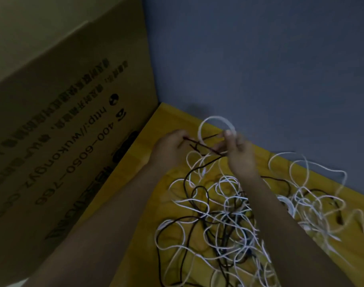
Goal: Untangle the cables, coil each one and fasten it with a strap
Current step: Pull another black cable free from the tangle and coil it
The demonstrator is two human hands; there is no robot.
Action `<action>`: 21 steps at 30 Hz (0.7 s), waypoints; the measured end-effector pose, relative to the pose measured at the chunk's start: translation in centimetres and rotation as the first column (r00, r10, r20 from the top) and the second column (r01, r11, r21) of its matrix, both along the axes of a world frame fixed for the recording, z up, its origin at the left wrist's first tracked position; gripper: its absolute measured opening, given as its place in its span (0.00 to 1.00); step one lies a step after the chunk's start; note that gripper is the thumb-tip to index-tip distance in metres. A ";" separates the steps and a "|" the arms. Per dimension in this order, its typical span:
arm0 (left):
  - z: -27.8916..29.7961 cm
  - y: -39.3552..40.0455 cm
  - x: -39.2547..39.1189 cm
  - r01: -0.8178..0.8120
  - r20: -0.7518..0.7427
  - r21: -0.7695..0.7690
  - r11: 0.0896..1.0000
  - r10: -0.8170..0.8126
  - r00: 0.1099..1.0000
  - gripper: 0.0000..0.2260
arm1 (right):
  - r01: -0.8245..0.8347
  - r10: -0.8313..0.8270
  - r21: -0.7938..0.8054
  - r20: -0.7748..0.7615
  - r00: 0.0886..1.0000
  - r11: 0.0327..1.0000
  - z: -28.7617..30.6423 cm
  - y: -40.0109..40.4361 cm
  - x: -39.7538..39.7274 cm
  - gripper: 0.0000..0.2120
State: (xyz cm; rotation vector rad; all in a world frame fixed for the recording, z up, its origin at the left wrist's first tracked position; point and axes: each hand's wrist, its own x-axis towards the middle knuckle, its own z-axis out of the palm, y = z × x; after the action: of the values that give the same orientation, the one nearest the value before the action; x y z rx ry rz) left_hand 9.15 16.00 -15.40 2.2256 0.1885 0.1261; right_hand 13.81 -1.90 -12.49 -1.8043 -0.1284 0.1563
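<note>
Your two forearms reach in from the lower edge, crossing over a sprawling tangle of cables that covers most of the yellow bench. White and black strands loop over and under one another there, and where any single one starts or ends cannot be made out. More white loops trail off toward the right side of the bench, near the blue-grey wall.

Your left hand is lifted above the far end of the heap, its grip pinched closed on a thin black cable that runs across to your other hand and then drops down into the pile. Your right hand is raised beside it, fingers curled around a white cable loop that stands up in an arc behind both hands. The fingertips are blurred, so exactly how they sit on the strands is unclear.

On your left a large cardboard box with dark printed lettering stands against the bench edge.
</note>
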 end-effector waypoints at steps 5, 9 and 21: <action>2.9 0.2 -1.8 -0.154 -0.006 -0.259 0.953 0.158 0.987 0.10 | 0.302 -0.297 0.067 -0.075 0.952 0.951 1.8 -4.9 -0.1 0.14; 5.3 -0.3 -3.6 -0.159 -0.042 -0.212 0.964 0.154 0.987 0.15 | 0.347 -0.339 0.022 -0.167 0.926 0.938 2.1 -7.7 -1.4 0.14; 8.5 -10.4 -7.6 0.212 0.108 -0.351 0.912 -0.186 0.977 0.07 | -0.204 0.265 -0.273 0.209 0.941 0.940 0.7 -8.4 -7.9 0.13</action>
State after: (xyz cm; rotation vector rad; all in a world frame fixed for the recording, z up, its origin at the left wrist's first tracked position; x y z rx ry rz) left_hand 1.58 5.59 -6.90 1.8559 -0.0545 0.0547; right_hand 5.94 -10.31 -11.82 -2.0508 -0.5229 0.1254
